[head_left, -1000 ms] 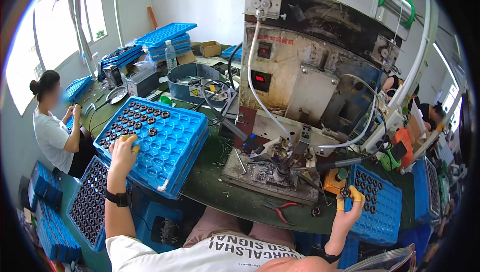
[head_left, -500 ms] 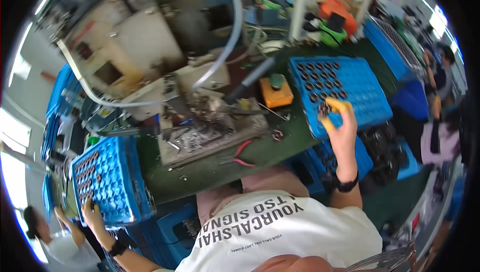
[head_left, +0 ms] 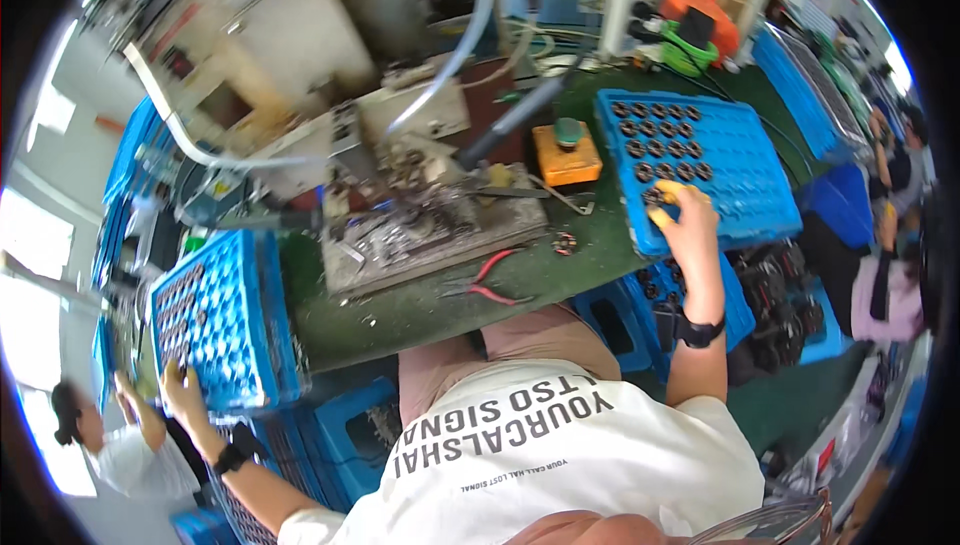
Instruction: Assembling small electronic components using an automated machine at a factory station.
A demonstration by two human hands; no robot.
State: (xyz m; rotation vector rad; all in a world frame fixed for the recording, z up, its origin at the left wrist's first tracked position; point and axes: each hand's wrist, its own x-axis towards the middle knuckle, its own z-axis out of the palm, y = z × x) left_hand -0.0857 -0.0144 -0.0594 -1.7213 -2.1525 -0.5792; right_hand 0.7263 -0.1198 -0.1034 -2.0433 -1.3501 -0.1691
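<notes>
At the right blue tray [head_left: 745, 170], my right hand [head_left: 692, 220] pinches a small ring-shaped part [head_left: 655, 198], dark with coppery bits. Yellow covers sit on its fingertips. The part is at the tray's near left, just below several rows of similar rings [head_left: 660, 130]. Over on the left, my left hand [head_left: 184, 400] is at the near edge of another blue tray [head_left: 235, 320]. Its fingers close on a small dark part [head_left: 181, 371], largely hidden by them. Rings also fill the left side of that tray.
A soiled machine [head_left: 400, 185] with a metal base stands mid-bench. Nearer lie red-handled pliers [head_left: 490, 280] and a loose ring part [head_left: 565, 244]. Beside the right tray is an orange box [head_left: 567, 155] with a green top. Other people sit at both sides.
My right hand has brought its ring part down to the tray, against the row's near end. My left hand stays at the left tray. The whole view has shifted slightly.
</notes>
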